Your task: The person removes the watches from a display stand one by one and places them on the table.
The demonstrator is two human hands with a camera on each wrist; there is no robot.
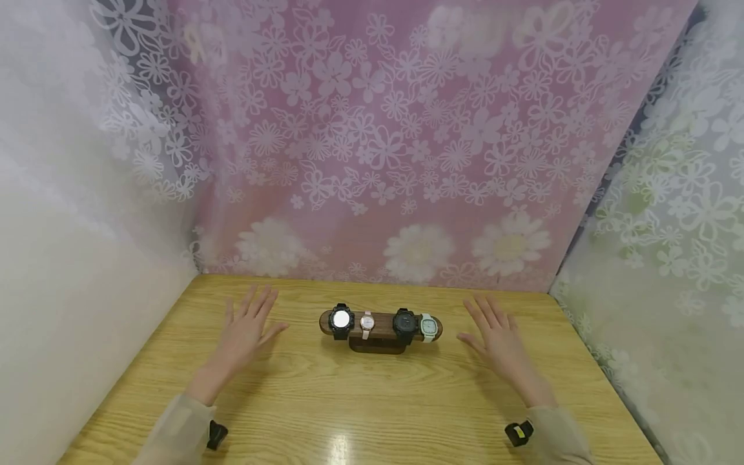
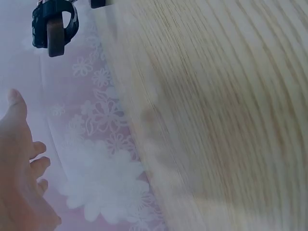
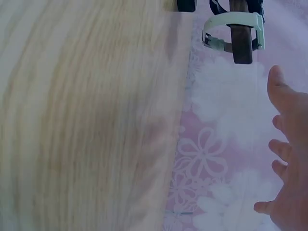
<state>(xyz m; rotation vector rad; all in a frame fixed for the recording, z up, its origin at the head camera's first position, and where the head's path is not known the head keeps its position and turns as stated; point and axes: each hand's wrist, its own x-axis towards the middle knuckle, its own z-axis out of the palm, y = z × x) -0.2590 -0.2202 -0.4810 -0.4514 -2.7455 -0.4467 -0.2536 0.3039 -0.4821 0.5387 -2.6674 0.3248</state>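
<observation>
A dark wooden watch stand (image 1: 380,347) stands on the table between the two hands. Along its bar sit a black watch with a bright white face (image 1: 341,318), a small pink watch (image 1: 367,322), a black watch with a dark face (image 1: 404,322) and a pale mint watch (image 1: 429,327). To the left of the stand, my left hand (image 1: 245,329) has its fingers extended and holds nothing. On the other side my right hand (image 1: 497,337) is likewise spread, apart from the stand. Both wrist views catch an end of the bar, the mint watch (image 3: 233,19) showing in the right one.
The wood-grain table (image 1: 349,400) reaches back to a pink flowered curtain (image 1: 372,161). Pale walls or sheets flank it, a plain one (image 1: 87,258) at left and a flowered one (image 1: 686,290) at right. Each sleeve has a small black device (image 1: 217,434) by the wrist.
</observation>
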